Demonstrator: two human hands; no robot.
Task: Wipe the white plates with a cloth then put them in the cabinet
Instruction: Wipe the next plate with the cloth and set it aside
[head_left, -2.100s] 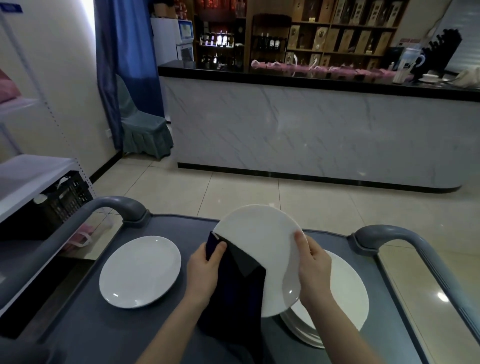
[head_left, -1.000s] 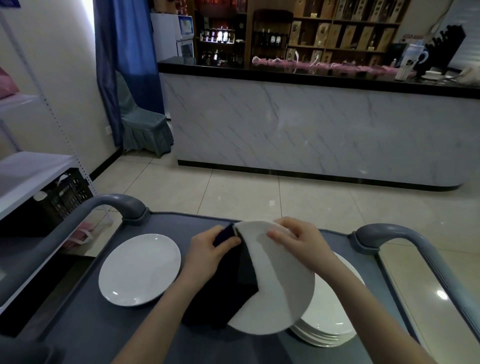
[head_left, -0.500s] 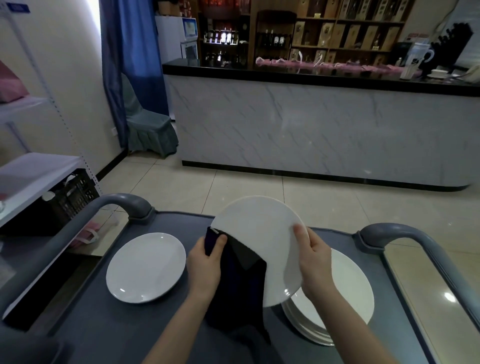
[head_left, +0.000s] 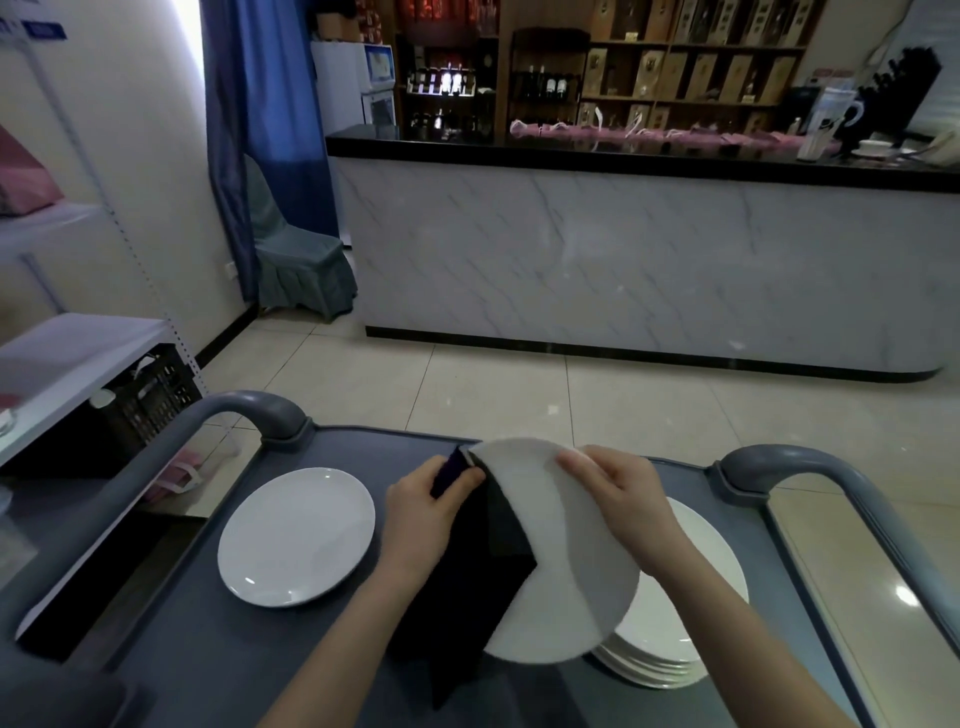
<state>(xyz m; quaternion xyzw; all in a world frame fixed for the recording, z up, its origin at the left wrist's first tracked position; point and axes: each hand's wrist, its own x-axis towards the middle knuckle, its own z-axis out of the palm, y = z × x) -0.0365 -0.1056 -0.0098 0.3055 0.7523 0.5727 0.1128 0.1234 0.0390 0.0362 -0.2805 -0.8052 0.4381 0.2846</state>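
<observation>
The left hand (head_left: 415, 512) pinches a dark cloth (head_left: 483, 571) onto the white plate (head_left: 566, 566) at its eleven o'clock rim. The right hand (head_left: 618, 499) grips the one o'clock rim. The plate, plain and glossy, tilts over a plate stack (head_left: 660, 654) on the cart (head_left: 208, 649).

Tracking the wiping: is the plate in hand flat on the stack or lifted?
Lifted and tilted: the right hand grips the plate at its far rim, its near edge overhanging the stack.

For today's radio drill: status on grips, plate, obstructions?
Left grip pinching dark cloth against plate. Right grip holding plate's far rim. Plate stack beneath; nothing blocking.
</observation>
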